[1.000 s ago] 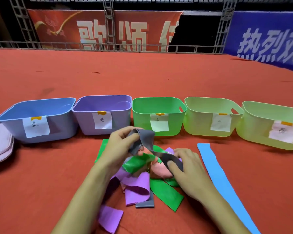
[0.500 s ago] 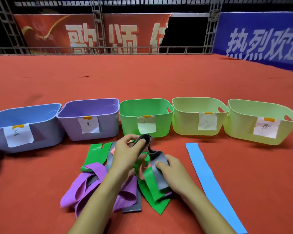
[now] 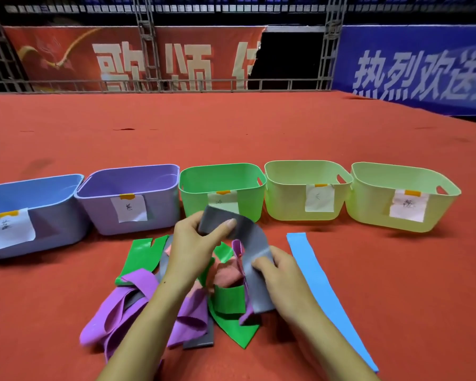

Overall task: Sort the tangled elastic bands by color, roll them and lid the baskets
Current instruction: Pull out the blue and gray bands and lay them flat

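Because the gray band feels soft and stretchy, my left hand pinches its top end and my right hand pinches lower, beside the tangle.

Single head-worn wide-angle view, looking forward and down from the person's own position, close over both forearms entering from the bottom edge, red floor stretching ahead, banners far at the top, edges curved by the lens
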`<state>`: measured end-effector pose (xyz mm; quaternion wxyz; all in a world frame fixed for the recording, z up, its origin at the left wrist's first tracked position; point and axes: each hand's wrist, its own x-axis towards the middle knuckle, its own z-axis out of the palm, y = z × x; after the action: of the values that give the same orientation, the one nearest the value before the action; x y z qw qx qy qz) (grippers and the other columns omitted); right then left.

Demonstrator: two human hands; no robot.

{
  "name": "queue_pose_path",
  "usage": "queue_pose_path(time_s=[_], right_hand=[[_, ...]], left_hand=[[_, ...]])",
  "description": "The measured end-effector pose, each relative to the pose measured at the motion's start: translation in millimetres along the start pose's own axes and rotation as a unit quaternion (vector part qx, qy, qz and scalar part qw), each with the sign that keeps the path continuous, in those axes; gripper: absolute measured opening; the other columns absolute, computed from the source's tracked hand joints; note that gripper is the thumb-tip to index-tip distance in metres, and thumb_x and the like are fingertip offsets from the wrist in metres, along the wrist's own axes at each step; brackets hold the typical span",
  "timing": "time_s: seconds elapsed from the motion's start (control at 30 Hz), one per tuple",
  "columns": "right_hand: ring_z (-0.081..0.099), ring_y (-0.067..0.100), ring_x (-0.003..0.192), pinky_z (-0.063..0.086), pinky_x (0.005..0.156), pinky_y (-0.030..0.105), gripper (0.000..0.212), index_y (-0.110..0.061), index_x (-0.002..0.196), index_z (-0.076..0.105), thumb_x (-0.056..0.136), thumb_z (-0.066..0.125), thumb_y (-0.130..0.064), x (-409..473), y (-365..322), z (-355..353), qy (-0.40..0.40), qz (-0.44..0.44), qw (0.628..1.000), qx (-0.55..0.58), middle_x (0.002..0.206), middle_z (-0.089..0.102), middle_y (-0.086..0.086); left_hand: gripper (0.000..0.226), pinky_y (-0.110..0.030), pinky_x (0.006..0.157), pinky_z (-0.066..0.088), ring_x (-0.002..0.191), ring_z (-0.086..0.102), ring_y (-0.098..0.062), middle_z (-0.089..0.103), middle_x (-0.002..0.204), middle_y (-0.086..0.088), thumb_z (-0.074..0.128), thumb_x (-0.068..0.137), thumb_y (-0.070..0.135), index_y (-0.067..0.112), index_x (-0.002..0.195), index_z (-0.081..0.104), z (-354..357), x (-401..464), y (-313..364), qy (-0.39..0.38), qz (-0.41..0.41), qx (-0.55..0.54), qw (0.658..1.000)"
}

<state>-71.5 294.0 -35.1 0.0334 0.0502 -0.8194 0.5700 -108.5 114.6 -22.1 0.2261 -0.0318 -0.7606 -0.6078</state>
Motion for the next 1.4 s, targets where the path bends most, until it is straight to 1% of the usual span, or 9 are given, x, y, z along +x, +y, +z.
queue_pose_path(time_s=[0.2,0.3,0.43,0.63,0.73,1.0,1.13,1.27,1.4], right_hand=[[0.068,0.049,0.082,0.060,0.071,0.063,0.040,0.002,0.092,0.056,0.082,0.062,-0.037,-10,35,-55,-0.015,0.084,0.995,0.044,0.094,0.065,0.033],[0.064,0.030,0.061,0.053,0.053,0.036,0.016,0.005,0.089,0.057,0.095,0.056,-0.010,-15,42,-89,0.025,0.106,0.992,0.067,0.074,0.067,0.022],[0.038,0.007,0.051,0.030,0.047,0.022,0.028,-0.017,0.068,0.051,0.094,0.059,-0.009,-26,70,-134,0.083,0.087,0.992,-0.037,0.056,0.045,-0.011],[0.049,0.009,0.053,0.038,0.050,0.025,0.005,-0.010,0.082,0.066,0.084,0.070,-0.009,-47,100,-180,0.072,0.113,0.984,-0.114,0.062,0.061,-0.011],[0.059,0.006,0.052,0.041,0.050,0.018,0.045,-0.035,0.117,0.057,0.084,0.079,-0.015,-52,105,-197,0.056,0.129,0.986,-0.094,0.072,0.072,0.004],[0.057,0.018,0.045,0.046,0.045,0.033,0.043,-0.031,0.110,0.062,0.080,0.090,-0.021,-55,111,-223,-0.047,0.174,0.976,-0.121,0.072,0.063,0.003],[0.067,0.023,0.052,0.056,0.050,0.040,0.045,-0.029,0.116,0.058,0.084,0.087,-0.017,-61,104,-227,-0.069,0.199,0.970,-0.121,0.071,0.064,0.003],[0.065,0.015,0.094,0.045,0.073,0.034,0.052,-0.040,0.120,0.057,0.078,0.084,-0.056,-64,93,-229,-0.072,0.168,0.916,-0.356,0.086,0.054,-0.018],[0.055,0.024,0.116,0.040,0.083,0.036,0.055,-0.045,0.120,0.057,0.076,0.077,-0.072,-65,88,-227,-0.059,0.168,0.893,-0.414,0.111,0.045,-0.008]], left_hand=[[0.012,-0.041,0.065,0.063,0.069,0.071,-0.023,0.072,0.084,-0.002,0.061,0.109,0.016,0.007,0.109,0.069,49,-13,4,-0.075,-0.091,-0.137,0.983],[0.015,-0.037,0.058,0.063,0.068,0.070,-0.025,0.066,0.090,-0.009,0.045,0.112,0.007,0.009,0.113,0.060,75,-14,3,-0.140,-0.137,-0.167,0.966],[0.007,-0.032,0.052,0.059,0.062,0.067,-0.019,0.062,0.088,-0.012,0.051,0.108,0.003,0.002,0.109,0.058,127,-1,-5,-0.179,-0.080,-0.075,0.978],[0.021,-0.026,0.048,0.050,0.051,0.066,-0.017,0.065,0.065,-0.002,0.073,0.098,0.005,0.017,0.102,0.056,212,31,-21,-0.199,-0.060,0.023,0.978],[0.013,-0.022,0.042,0.047,0.048,0.062,-0.018,0.065,0.072,-0.008,0.072,0.100,0.007,0.008,0.107,0.062,244,37,-28,-0.229,-0.076,0.046,0.969],[0.007,-0.038,0.075,0.066,0.065,0.076,-0.015,0.079,0.082,0.001,0.075,0.098,0.021,0.026,0.094,0.077,296,46,-39,-0.240,-0.049,0.151,0.958],[0.008,-0.042,0.081,0.064,0.081,0.077,-0.015,0.079,0.083,0.012,0.083,0.087,0.034,0.032,0.083,0.077,303,47,-37,-0.240,-0.031,0.227,0.943],[0.010,-0.035,0.076,0.054,0.097,0.072,-0.021,0.077,0.095,0.008,0.081,0.089,0.039,0.029,0.090,0.078,302,41,-37,-0.216,0.009,0.325,0.921],[0.025,-0.036,0.075,0.047,0.104,0.070,-0.029,0.076,0.104,0.002,0.078,0.089,0.047,0.027,0.102,0.072,300,32,-36,-0.182,0.068,0.385,0.902]])
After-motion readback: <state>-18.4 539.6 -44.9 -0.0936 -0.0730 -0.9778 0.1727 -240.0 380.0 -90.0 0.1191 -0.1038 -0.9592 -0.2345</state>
